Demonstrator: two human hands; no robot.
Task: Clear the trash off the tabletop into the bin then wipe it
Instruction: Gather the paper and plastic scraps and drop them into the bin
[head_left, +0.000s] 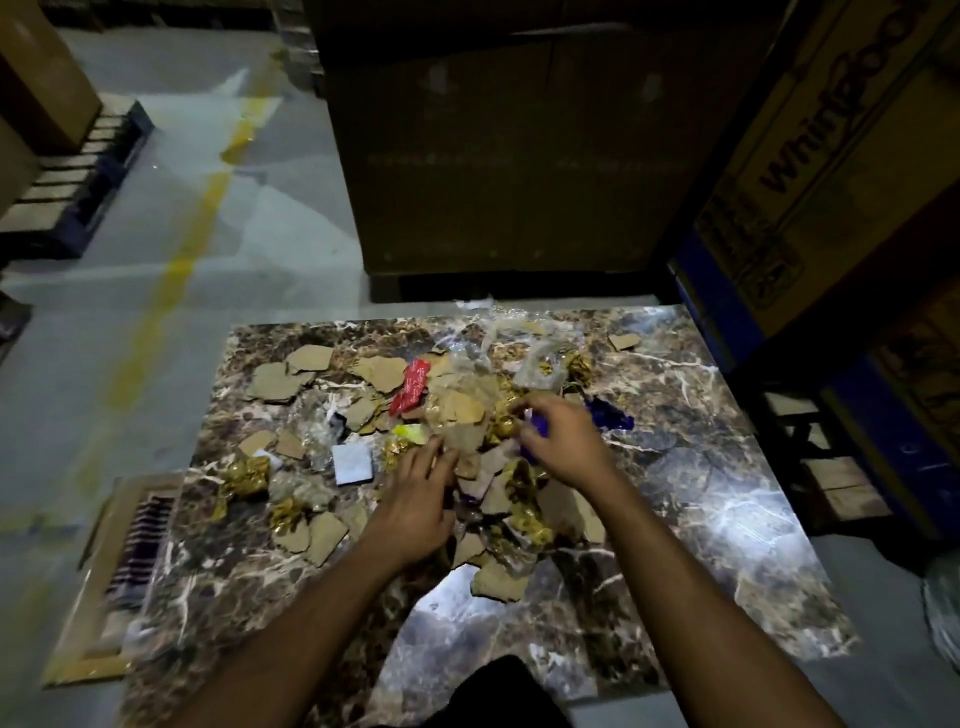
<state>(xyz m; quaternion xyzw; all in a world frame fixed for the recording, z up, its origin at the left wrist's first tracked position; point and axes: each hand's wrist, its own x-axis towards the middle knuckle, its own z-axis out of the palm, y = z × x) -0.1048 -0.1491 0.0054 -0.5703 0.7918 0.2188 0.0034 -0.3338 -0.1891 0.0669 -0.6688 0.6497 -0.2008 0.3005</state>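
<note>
1. Tall brown cardboard cartons (498, 156) wall in the far side of a dim warehouse aisle, and a printed appliance box (831, 156) leans in at the right, leaving a small space to work in.
2. A dark, white-veined marble-pattern worktop (701, 467) carries the trash, most of it heaped at the centre, apparently raked together so it can be lifted in handfuls.
3. A flat brown cardboard tray (104, 571) holding a striped cloth sits low at the worktop's left edge; whether it serves as the bin cannot be told, and no other bin shows.
4. The person's left hand (415, 499) lies flat on the heap, fingers straight and released, pressing the scraps inward.
5. The right hand (566, 441) has its fingers curled round a crumpled purple wrapper (535, 431), grasping it atop the pile.
6. Torn tan cardboard scraps (306, 358) are spread widest, reaching toward the far left.
7. Crumpled gold foil wrappers (244, 478), a red packet (413, 387) and a small pale-blue square (353, 463) lie among them, not yet gathered.
</note>
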